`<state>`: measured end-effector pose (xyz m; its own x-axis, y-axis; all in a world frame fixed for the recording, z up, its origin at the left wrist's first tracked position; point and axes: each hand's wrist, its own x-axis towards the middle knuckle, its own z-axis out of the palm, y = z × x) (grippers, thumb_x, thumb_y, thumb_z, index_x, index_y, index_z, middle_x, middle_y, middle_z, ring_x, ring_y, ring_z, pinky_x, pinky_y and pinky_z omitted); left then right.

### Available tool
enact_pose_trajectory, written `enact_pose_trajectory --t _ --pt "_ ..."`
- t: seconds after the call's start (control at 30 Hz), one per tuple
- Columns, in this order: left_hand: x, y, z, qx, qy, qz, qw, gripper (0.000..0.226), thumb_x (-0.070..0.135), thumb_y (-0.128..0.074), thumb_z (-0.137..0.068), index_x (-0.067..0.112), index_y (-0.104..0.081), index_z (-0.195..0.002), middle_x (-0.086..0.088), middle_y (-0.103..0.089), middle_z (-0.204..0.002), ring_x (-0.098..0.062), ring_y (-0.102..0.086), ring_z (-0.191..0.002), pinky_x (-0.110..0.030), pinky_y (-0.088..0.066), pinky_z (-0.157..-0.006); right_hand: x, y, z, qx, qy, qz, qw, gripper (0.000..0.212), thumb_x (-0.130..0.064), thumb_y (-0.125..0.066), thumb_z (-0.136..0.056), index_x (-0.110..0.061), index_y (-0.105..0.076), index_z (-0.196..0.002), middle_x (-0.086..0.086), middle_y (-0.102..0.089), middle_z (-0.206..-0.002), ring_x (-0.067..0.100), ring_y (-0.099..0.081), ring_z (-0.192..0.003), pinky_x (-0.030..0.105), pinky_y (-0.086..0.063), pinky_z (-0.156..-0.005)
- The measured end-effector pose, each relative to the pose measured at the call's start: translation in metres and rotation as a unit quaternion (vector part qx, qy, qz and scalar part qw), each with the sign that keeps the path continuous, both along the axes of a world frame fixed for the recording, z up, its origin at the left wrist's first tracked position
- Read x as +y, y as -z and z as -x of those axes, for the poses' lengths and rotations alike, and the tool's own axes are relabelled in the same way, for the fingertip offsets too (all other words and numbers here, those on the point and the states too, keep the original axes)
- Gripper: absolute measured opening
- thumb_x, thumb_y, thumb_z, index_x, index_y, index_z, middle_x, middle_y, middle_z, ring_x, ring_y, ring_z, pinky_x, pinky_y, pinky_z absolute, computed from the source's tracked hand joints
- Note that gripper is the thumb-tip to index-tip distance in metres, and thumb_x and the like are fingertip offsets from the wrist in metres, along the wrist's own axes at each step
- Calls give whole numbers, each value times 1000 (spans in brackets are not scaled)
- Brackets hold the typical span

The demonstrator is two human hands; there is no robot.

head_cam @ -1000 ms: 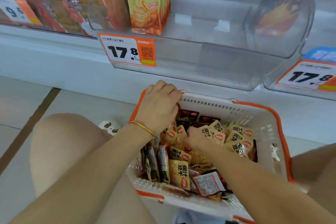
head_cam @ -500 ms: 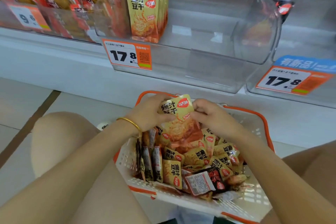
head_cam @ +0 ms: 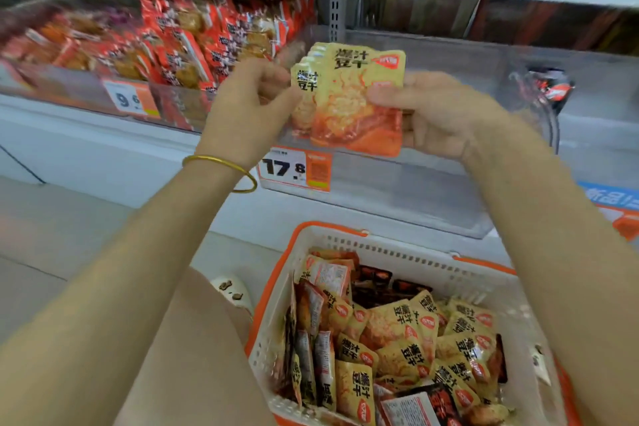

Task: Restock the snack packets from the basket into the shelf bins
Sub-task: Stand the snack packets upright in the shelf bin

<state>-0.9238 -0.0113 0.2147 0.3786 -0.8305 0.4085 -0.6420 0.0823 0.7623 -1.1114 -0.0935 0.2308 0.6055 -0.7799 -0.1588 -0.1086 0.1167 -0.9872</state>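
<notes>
A yellow snack packet is held upright at the front of the clear shelf bin. My right hand grips its right edge, thumb across the front. My left hand pinches the left edge, where several matching yellow packets stand in a row just behind it. Whether the left fingers hold the front packet or the row behind is unclear. Below, the white basket with an orange rim holds several more yellow packets and some dark ones.
A 17.8 price tag hangs on the bin's front. Left of it is a bin of red packets. A black and red packet sits in the bin to the right. My bare knee is left of the basket.
Both hands rose out of the basket with a yellow packet and carried it up to the clear bin. The view tilted upward to the shelf.
</notes>
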Motion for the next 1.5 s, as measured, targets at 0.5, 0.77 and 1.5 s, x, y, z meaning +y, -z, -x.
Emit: enact_pose_trajectory --t 0.5,0.77,1.5 --pt "-51 38 -20 -385 -77 -79 916 47 25 -48 -91 -1 -47 -130 -23 -31 -148 -36 -19 -142 -46 -14 -118 -89 70 -112 396 68 275 873 34 -39 -63 -87 -6 -62 -95 17 -69 -91 31 -68 -84 36 -56 -75" --pt "-50 40 -19 -386 -83 -77 916 46 29 -49 -92 2 -49 -129 -19 -25 -152 -33 -11 -145 -44 -6 -119 -91 75 -120 342 106 99 929 45 -36 -70 -83 5 -59 -100 22 -66 -68 29 -69 -60 41 -60 -59" --pt "13 177 76 -342 218 -159 900 33 18 -39 -75 10 -66 -92 -9 -66 -96 -33 -59 -87 -44 -52 -71 35 280 78 514 -85 112 846 19 -17 -57 -90 -1 -57 -102 14 -62 -98 30 -61 -92 32 -44 -68"
